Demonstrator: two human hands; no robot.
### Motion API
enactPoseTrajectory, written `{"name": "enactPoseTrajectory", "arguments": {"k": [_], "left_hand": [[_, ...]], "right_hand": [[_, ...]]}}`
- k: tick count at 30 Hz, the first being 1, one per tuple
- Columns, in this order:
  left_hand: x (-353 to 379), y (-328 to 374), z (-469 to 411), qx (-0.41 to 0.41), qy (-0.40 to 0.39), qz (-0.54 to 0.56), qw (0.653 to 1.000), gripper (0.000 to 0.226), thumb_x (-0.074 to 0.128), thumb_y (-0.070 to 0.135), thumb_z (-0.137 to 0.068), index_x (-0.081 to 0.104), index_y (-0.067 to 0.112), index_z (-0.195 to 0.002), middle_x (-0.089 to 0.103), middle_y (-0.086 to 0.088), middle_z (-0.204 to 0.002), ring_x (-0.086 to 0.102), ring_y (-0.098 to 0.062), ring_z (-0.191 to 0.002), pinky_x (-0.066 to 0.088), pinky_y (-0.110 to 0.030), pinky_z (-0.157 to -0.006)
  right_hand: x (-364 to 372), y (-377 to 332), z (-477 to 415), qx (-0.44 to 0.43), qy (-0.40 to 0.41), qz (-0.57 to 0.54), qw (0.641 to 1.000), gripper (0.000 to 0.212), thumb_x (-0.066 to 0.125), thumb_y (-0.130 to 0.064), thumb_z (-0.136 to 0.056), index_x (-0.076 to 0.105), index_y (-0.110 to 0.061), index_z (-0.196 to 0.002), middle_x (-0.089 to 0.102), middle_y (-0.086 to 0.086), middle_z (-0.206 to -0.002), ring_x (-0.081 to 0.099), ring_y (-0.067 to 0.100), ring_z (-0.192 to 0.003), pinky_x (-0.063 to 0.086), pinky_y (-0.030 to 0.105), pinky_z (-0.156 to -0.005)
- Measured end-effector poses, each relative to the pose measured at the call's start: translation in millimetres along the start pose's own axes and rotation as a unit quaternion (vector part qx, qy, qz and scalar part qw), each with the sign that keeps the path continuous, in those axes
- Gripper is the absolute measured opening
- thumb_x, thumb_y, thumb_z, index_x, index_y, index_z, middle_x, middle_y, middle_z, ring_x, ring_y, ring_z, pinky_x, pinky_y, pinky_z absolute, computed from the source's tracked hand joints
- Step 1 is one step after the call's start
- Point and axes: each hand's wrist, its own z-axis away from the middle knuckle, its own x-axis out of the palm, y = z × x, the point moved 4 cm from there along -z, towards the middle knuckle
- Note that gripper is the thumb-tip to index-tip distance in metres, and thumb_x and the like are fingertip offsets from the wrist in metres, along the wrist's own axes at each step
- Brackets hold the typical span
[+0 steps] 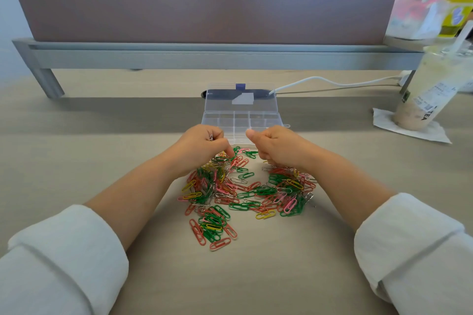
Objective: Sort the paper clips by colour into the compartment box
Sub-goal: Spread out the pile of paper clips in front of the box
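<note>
Paper clips (pixel 212 222) lie loose on the counter (pixel 102 151), a mixed heap of green, red, pink, yellow and silver. It spreads from below both wrists up to the fingertips, and the clips point every way, with no common long axis. Left hand (pixel 202 144): fingers curled, a few silver clips poking out by the thumb, forefinger tip down on the far edge of the heap. Right hand (pixel 277 147): fist-like over the heap's right side, thumb sticking out toward the left hand. Whether clips sit inside the palm I cannot tell. Just beyond the knuckles of both hands stands the clear compartment box (pixel 256 123). Its long axis runs left to right across the counter, and its lid (pixel 240 101) is thrown open on the far side. The cells that show look empty; the nearest row is hidden behind the hands. My reading is that sorting has barely begun, with the left hand gathering one colour. To do this well, I would tease a single clip free from the tangle with the fingertip and keep one colour per fistful. I would drop from low over one cell so that none bounce into the next. Further right, well apart from the hands, a drink cup (pixel 430 89) stands on a napkin, and a white cable (pixel 320 79) runs behind the lid.
</note>
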Motion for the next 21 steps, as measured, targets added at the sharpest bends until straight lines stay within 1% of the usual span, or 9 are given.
{"name": "enactPoseTrajectory", "arguments": {"k": [2,4,6,8,10,14,17,19,21], "left_hand": [[3,-1,1,-0.006,-0.025,0.015,1.000,0.024,0.051,0.006,-0.087,0.053,-0.006,-0.066,0.055,0.013,-0.040,0.035,-0.001,-0.036,0.028,-0.027,-0.053],[4,-2,2,-0.009,-0.034,0.026,0.999,0.035,0.051,0.006,-0.086,0.040,0.009,-0.053,0.062,0.008,-0.048,0.035,-0.012,-0.046,0.026,-0.025,-0.051],[4,-4,0,-0.009,-0.035,0.039,0.999,0.038,0.050,0.004,-0.085,0.036,0.015,-0.051,0.061,0.003,-0.050,0.031,-0.016,-0.049,0.023,-0.026,-0.050],[4,-5,-1,-0.012,-0.033,0.051,0.998,0.037,0.048,0.001,-0.085,0.034,0.016,-0.055,0.057,-0.002,-0.055,0.031,-0.011,-0.043,0.022,-0.025,-0.047],[3,-7,-2,-0.019,-0.032,0.064,0.997,0.033,0.044,-0.001,-0.086,0.033,0.017,-0.061,0.048,-0.007,-0.061,0.032,-0.010,-0.044,0.022,-0.024,-0.046],[5,-10,-3,-0.031,-0.044,0.075,0.996,0.022,0.035,0.001,-0.092,0.034,0.018,-0.077,0.043,-0.004,-0.065,0.028,-0.013,-0.050,0.022,-0.026,-0.047],[6,-7,-3,-0.021,-0.035,0.070,0.997,0.017,0.032,0.008,-0.097,0.040,0.021,-0.089,0.044,0.002,-0.062,0.034,-0.008,-0.046,0.026,-0.021,-0.045],[3,-6,-3,-0.015,-0.036,0.062,0.997,0.019,0.032,0.014,-0.100,0.048,0.021,-0.093,0.045,0.004,-0.061,0.037,-0.003,-0.042,0.029,-0.016,-0.042],[0,-7,-4,-0.014,-0.041,0.058,0.997,0.025,0.033,0.015,-0.100,0.055,0.019,-0.091,0.048,0.005,-0.061,0.038,0.000,-0.040,0.030,-0.012,-0.041]], "right_hand": [[0,0,0,-0.006,0.002,0.011,1.000,0.050,0.037,-0.041,-0.098,0.040,-0.016,-0.055,0.042,-0.009,-0.047,0.033,0.002,-0.035,0.030,0.023,-0.051],[2,0,0,-0.008,-0.012,-0.001,1.000,0.043,0.039,-0.036,-0.098,0.046,-0.016,-0.061,0.045,-0.005,-0.052,0.035,0.004,-0.039,0.033,0.022,-0.051],[4,2,-1,-0.004,-0.027,-0.028,0.999,0.035,0.040,-0.028,-0.099,0.053,-0.016,-0.069,0.046,-0.005,-0.054,0.036,0.005,-0.040,0.034,0.019,-0.048],[5,2,-1,-0.003,-0.027,-0.043,0.999,0.028,0.040,-0.021,-0.099,0.060,-0.017,-0.080,0.048,-0.006,-0.055,0.035,0.002,-0.037,0.033,0.014,-0.043],[4,3,-3,-0.004,-0.019,-0.049,0.999,0.026,0.039,-0.016,-0.099,0.063,-0.016,-0.089,0.049,-0.006,-0.058,0.037,0.005,-0.041,0.032,0.012,-0.041],[3,5,-5,0.002,-0.007,-0.055,0.998,0.029,0.036,-0.008,-0.100,0.063,-0.015,-0.096,0.054,-0.005,-0.069,0.041,0.008,-0.050,0.033,0.010,-0.041],[1,6,-5,-0.001,0.004,-0.071,0.997,0.029,0.036,-0.007,-0.099,0.063,-0.015,-0.101,0.056,-0.005,-0.072,0.042,0.007,-0.050,0.034,0.009,-0.042],[0,4,-5,-0.012,0.008,-0.073,0.997,0.027,0.036,-0.010,-0.100,0.063,-0.016,-0.099,0.052,-0.005,-0.066,0.039,0.006,-0.049,0.034,0.009,-0.043],[0,4,-5,-0.020,0.008,-0.062,0.998,0.027,0.037,-0.017,-0.100,0.063,-0.017,-0.090,0.046,-0.004,-0.061,0.037,0.008,-0.051,0.036,0.014,-0.050]]}}
